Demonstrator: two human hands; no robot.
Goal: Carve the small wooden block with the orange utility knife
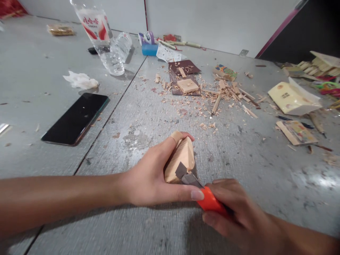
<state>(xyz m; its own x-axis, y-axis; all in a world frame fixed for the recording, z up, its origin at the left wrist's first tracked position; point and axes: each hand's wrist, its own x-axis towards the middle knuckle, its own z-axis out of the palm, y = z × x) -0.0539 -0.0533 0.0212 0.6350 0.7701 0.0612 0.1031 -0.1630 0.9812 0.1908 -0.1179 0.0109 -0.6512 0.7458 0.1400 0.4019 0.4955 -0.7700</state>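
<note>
Pale wood block [177, 161] sits clamped in the left hand [151, 173] — its thumb [183, 193], probably for control, touching the orange knife [211, 203] the right hand [240, 207] grips.

Moderately bright | glare on tabletop [313, 209] at right | soft shadow below left forearm [66, 198] | right hand [248, 212] slightly blurred

Bare forearms [66, 198], beige bandage [175, 136] around one of the left fingers [188, 135]

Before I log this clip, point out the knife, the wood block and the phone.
Knife [211, 202]: head view, orange handle.
Wood block [181, 158]: head view, broad pale face.
Phone [77, 119]: head view, black screen.
</note>
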